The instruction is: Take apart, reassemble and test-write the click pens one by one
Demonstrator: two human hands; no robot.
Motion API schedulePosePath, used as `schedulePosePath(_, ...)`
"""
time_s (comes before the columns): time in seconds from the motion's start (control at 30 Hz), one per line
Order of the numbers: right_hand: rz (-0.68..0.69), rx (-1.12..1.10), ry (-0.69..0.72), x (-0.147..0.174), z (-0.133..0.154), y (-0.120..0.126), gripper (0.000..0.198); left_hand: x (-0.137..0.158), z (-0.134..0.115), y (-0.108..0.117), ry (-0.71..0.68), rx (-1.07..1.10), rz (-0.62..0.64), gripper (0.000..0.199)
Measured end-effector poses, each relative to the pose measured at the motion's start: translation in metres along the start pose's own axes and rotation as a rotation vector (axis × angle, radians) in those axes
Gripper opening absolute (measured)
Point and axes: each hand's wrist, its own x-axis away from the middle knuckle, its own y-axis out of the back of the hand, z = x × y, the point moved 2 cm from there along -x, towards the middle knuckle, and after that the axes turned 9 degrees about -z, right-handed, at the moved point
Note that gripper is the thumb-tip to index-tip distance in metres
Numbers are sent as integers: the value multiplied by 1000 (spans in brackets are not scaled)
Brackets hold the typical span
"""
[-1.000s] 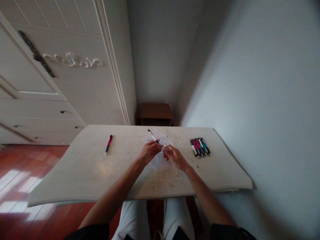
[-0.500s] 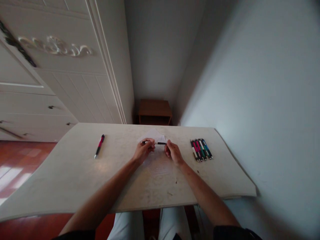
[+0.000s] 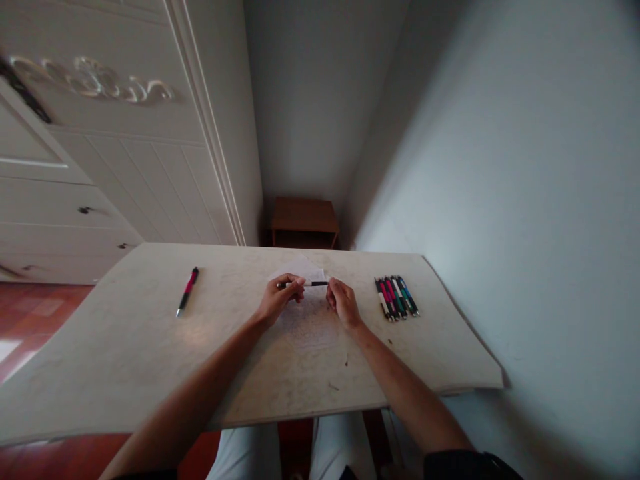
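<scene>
A white and black pen (image 3: 315, 284) lies level between my two hands, above a sheet of paper (image 3: 307, 331). My left hand (image 3: 284, 295) is closed around its white part, with the dark end poking out to the left. The fingers of my right hand (image 3: 343, 300) pinch the black end, whose tip they hide. Well to the left, a pink and black pen (image 3: 188, 292) rests alone on the table. To the right of my right hand, several pens (image 3: 397, 298) in pink, green, blue, white and black lie side by side in a row.
The pale table (image 3: 225, 393) has a few dark crumbs (image 3: 334, 387) near its front edge. A white cabinet (image 3: 150, 173) stands at the left, a bare wall (image 3: 525, 200) at the right. Behind the table is a small brown wooden stand (image 3: 305, 215).
The whole scene has shifted slightly left in view as the camera turned. Both hands keep hold of the same pen in nearly the same pose.
</scene>
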Motion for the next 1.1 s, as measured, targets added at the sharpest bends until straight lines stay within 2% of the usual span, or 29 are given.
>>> schedulePosePath(0.17,-30,-61,22,-6,2,4,44,-4,-3,1,71,28,61,44)
schedulePosePath(0.4,-131,-39,66,-15,5,12,42,-8,-3,2,-84,-71,18,42)
schedulePosePath(0.6,-41,2,124,-10,6,8,51,-7,-10,3,-186,-125,-72,34)
schedulePosePath(0.7,-16,12,122,-8,7,7,50,-7,-10,4,-221,-190,-104,36)
schedulePosePath(0.97,133,66,204,-6,8,5,41,-11,-5,13,-162,-140,-224,39)
schedulePosePath(1.1,150,121,263,-9,7,6,34,-14,-4,17,-172,-134,-263,38)
